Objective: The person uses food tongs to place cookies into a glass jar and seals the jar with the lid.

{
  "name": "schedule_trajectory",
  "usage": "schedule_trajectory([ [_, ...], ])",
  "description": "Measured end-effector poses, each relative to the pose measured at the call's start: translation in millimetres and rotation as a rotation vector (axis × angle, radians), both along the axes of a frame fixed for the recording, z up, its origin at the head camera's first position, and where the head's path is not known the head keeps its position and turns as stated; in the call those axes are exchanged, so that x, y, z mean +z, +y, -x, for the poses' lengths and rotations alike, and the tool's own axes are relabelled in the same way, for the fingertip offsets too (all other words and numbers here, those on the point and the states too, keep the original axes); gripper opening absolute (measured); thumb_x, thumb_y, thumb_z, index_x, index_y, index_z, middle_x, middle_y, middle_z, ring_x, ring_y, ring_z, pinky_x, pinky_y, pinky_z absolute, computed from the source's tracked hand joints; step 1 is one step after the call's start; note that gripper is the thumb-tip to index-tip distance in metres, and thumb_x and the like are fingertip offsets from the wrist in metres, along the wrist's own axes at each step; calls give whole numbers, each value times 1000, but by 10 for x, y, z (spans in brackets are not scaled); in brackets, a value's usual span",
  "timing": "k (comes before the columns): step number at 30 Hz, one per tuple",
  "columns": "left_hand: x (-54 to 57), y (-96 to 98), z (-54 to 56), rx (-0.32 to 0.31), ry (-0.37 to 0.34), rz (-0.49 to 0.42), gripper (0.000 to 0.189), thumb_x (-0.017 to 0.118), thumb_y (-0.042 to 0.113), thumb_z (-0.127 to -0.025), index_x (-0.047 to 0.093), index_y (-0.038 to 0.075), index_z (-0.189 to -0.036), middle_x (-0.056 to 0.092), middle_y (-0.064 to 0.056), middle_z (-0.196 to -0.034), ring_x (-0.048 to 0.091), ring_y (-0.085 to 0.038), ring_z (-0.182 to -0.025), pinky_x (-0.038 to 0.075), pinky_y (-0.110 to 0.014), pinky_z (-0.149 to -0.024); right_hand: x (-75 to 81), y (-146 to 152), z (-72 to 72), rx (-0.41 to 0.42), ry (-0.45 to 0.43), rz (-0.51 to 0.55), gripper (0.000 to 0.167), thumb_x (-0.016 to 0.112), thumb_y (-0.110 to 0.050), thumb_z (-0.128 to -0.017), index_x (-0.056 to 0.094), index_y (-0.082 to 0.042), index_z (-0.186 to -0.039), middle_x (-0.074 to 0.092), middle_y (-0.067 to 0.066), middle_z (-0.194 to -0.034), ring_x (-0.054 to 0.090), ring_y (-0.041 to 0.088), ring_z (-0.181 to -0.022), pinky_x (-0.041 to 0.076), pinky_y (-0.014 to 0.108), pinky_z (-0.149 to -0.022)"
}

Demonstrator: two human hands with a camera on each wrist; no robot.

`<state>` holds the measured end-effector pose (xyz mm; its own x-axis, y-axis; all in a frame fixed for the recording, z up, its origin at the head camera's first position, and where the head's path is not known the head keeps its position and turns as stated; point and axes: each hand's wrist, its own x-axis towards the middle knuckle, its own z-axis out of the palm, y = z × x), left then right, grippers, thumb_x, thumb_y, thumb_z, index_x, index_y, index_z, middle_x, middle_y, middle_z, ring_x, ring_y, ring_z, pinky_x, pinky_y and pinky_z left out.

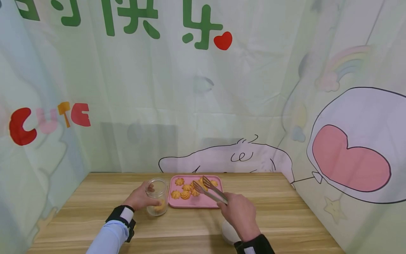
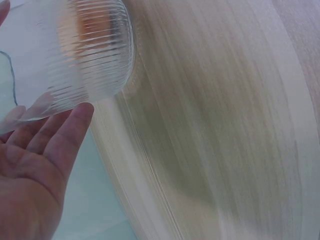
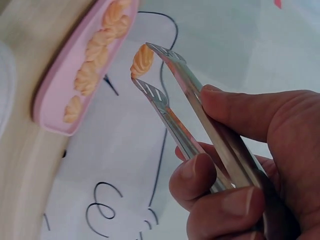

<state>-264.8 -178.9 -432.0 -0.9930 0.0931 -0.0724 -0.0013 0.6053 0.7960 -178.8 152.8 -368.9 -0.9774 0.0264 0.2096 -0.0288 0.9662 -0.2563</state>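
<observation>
My left hand (image 1: 141, 198) holds a clear glass jar (image 1: 157, 186), thumb on the near side and fingers round the far side. Low inside the jar lies a golden cookie (image 1: 160, 206); the ribbed glass blurs it in the left wrist view. My right hand (image 1: 238, 213) grips metal tongs (image 3: 192, 107) with slotted ends. Between the tong tips sits a swirled cookie (image 3: 142, 61), seen in the right wrist view. In the head view the tongs reach over a pink tray (image 1: 203, 203), where several piped cookies (image 1: 185, 194) lie, some overlapped by the tongs.
On the wooden table (image 1: 177, 233), a white round object (image 1: 229, 233) is partly hidden below my right wrist. The tray stands close to the jar's right side. A printed curtain (image 1: 142, 88) rises behind the table's far edge and along both sides.
</observation>
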Motion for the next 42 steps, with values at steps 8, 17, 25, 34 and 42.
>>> schedule_trajectory([
  [8,-24,-14,26,-5,3,7,84,94,20,-78,47,-8,-141,60,-30,-138,57,-51,-126,46,-66,-105,169,-130,-19,30,99,5,39,84,-35,-91,79,-11,-122,62,0,-74,52,16,-61,37,33,-50],
  [17,-29,-23,31,-9,4,4,82,94,20,-78,47,-8,-139,60,-30,-138,57,-51,-125,46,-66,-106,300,-323,-82,141,208,-3,34,84,-36,-90,80,-15,-117,59,-5,-67,48,13,-56,35,31,-48],
  [25,-4,-16,4,-11,3,-2,83,94,20,-77,48,-8,-139,59,-32,-138,56,-52,-126,46,-66,-106,338,-523,-75,214,222,17,38,84,-35,-91,80,-15,-122,66,-5,-74,49,10,-57,36,28,-47],
  [34,-20,-27,16,-9,-2,-18,83,94,19,-77,48,-8,-140,59,-32,-139,57,-52,-125,46,-67,-106,317,-715,-75,276,239,3,41,83,-37,-92,79,-13,-124,60,-6,-67,46,9,-55,34,26,-45],
  [42,-29,-35,30,-22,5,-17,84,94,18,-77,46,-8,-141,59,-32,-138,57,-52,-126,45,-67,-106,260,-842,-55,302,192,-28,41,82,-40,-92,79,-15,-124,74,-1,-82,61,11,-63,40,28,-47],
])
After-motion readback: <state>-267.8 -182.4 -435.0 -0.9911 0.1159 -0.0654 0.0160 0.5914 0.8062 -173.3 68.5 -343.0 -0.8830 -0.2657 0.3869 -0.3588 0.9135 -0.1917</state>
